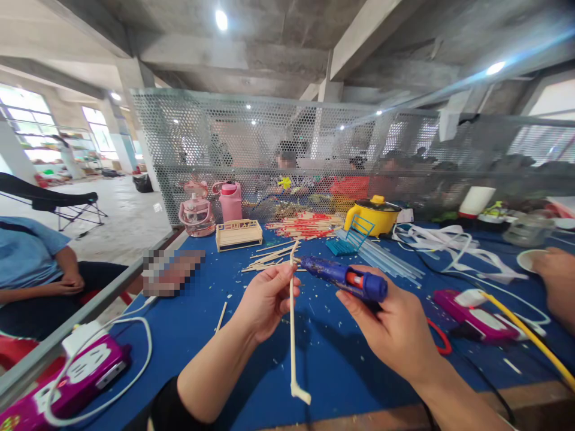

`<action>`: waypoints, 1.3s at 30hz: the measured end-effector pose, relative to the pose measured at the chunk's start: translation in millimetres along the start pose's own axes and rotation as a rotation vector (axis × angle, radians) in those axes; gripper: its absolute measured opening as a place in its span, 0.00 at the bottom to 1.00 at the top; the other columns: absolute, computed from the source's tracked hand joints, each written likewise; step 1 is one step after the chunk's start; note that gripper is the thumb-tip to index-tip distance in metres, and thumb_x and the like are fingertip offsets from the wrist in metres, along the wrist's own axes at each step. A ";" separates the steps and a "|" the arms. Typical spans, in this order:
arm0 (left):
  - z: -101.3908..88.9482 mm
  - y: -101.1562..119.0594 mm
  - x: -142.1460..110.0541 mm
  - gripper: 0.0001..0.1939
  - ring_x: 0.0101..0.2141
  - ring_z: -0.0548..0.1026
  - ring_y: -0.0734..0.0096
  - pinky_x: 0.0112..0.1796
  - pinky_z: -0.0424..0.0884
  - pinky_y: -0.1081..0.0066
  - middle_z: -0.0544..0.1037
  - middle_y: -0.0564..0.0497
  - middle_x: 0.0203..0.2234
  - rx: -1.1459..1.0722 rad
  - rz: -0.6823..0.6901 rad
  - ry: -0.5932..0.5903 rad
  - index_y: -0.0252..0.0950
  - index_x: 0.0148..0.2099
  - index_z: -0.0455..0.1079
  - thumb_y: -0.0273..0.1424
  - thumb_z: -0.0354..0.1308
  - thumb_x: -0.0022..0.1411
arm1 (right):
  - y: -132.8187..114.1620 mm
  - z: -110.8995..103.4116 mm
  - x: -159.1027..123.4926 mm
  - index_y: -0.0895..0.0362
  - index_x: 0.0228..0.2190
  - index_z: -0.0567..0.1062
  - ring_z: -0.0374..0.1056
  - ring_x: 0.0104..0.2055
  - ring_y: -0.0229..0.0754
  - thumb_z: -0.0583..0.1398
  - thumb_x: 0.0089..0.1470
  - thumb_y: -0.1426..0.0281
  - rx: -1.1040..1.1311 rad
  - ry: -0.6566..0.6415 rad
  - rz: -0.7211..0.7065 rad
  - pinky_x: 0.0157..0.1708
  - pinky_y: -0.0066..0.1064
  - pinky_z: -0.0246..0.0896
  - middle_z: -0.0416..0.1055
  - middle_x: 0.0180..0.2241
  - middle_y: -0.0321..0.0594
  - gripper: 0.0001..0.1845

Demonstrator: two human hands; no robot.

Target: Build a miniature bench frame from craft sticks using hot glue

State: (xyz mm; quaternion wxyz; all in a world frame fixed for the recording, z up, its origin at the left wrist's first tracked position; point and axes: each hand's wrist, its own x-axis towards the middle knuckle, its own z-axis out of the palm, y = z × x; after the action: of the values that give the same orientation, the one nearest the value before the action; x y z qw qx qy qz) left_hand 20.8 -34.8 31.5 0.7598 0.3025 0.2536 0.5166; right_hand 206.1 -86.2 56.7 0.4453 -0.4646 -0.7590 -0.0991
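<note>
Between the fingertips of my left hand is a thin wooden stick, held upright over the blue table, with a short piece joined at an angle at each end. My right hand is wrapped round a blue hot glue gun. Its nozzle points left and meets or nearly meets the stick near the upper joint, just above my left fingertips. Loose wooden sticks lie on the table behind my hands. A small wooden frame model stands farther back on the left.
Purple power strips lie left and right, with cords trailing. At the back are red-tipped sticks, a yellow pot, clear glue sticks, a teal miniature chair and pink bottles before a perforated metal screen. People sit nearby.
</note>
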 end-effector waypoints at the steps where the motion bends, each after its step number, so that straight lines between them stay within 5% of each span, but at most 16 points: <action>1: 0.0 -0.1 -0.1 0.10 0.17 0.70 0.83 0.16 0.66 0.86 0.72 0.55 0.19 0.002 0.000 -0.002 0.32 0.35 0.71 0.30 0.65 0.51 | -0.1 0.7 0.2 0.55 0.41 0.70 0.72 0.27 0.40 0.58 0.53 0.65 -0.001 0.002 0.000 0.29 0.28 0.68 0.75 0.30 0.38 0.12; 15: -1.2 -0.6 0.9 0.11 0.17 0.70 0.83 0.16 0.66 0.86 0.73 0.55 0.19 0.005 0.007 -0.016 0.32 0.35 0.71 0.31 0.65 0.50 | 2.8 2.9 1.0 0.55 0.40 0.70 0.73 0.30 0.41 0.58 0.53 0.66 0.008 0.022 0.004 0.30 0.27 0.67 0.76 0.31 0.39 0.12; 27: -1.0 -0.1 -0.8 0.10 0.17 0.70 0.83 0.15 0.65 0.85 0.72 0.55 0.19 0.026 -0.012 -0.034 0.32 0.36 0.71 0.31 0.64 0.52 | 4.9 0.0 0.9 0.56 0.40 0.71 0.70 0.20 0.39 0.58 0.53 0.64 0.015 0.028 0.060 0.22 0.27 0.65 0.75 0.24 0.36 0.12; 39: 2.9 1.9 -2.9 0.13 0.19 0.70 0.83 0.15 0.66 0.85 0.72 0.56 0.21 0.066 0.091 0.038 0.33 0.33 0.70 0.34 0.68 0.46 | 12.1 -12.0 -8.5 0.57 0.34 0.75 0.73 0.38 0.48 0.59 0.52 0.64 -0.062 0.226 0.076 0.36 0.34 0.68 0.76 0.35 0.44 0.11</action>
State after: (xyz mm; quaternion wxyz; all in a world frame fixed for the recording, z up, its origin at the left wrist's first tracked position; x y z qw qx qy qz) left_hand 20.6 -37.5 35.1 0.7201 0.3288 0.2710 0.5477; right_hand 224.2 -91.6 54.1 0.5170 -0.4925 -0.6822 -0.1574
